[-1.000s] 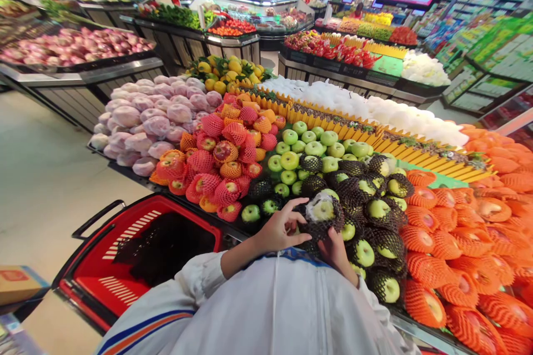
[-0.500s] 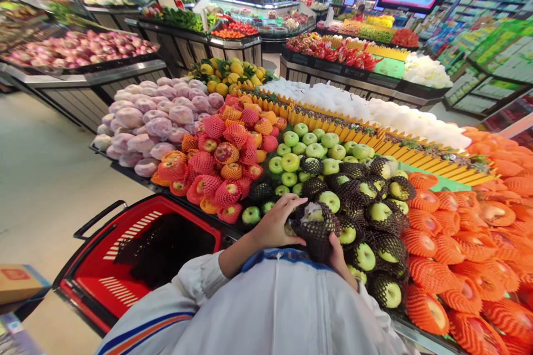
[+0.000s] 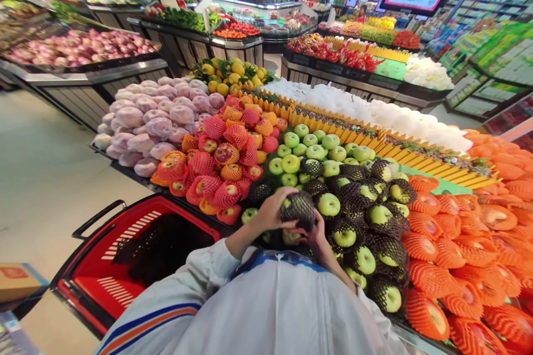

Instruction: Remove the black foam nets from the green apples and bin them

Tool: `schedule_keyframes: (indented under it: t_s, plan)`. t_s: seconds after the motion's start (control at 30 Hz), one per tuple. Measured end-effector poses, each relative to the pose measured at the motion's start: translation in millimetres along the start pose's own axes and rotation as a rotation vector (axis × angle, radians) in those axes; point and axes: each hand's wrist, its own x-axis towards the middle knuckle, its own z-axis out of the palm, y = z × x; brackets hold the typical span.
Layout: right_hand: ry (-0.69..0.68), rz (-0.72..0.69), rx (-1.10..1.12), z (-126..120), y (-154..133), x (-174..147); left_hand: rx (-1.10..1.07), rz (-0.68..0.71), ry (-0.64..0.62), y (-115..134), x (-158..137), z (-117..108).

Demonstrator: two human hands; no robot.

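Between my two hands is a green apple (image 3: 298,209) wrapped in a black foam net, held just in front of my chest. My left hand (image 3: 272,212) closes around its left side, fingers over the top edge and below. At its lower right, my right hand (image 3: 317,233) grips it with the fingers curled. Around and beyond them lie green apples (image 3: 329,204), many in black nets and others bare toward the back. The underside of the held apple is hidden by my fingers.
A red shopping basket (image 3: 89,283) with something black inside stands at my left. Apples in pink and orange nets (image 3: 227,152) are left of the green ones, purple wrapped fruit (image 3: 158,126) farther left. Orange-netted fruit (image 3: 437,277) fills the right. A yellow divider (image 3: 391,150) runs behind.
The netted apple has moved up and left and turned, so the net now faces me. My right hand has come up and left with it, closer to my left hand.
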Motion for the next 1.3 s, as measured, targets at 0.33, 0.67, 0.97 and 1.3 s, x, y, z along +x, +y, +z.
schedule_keyframes:
  t_s: [0.33,0.67,0.97,1.3]
  plan:
    - [-0.130,0.050,0.277,-31.3,6.6,16.8,0.825,-0.442,-0.078,-87.2,53.2,-28.0]
    - [-0.022,-0.070,0.201,-27.2,-13.9,12.5,0.924,-0.647,-0.311,-95.0,85.0,-9.5]
    - [-0.070,-0.436,-0.625,-29.7,-20.0,15.9,0.869,-0.716,-0.360,-103.1,81.9,-16.5]
    - [-0.274,-0.118,-1.108,-47.6,4.4,8.8,0.682,-0.675,-0.468,-100.7,119.7,-45.3]
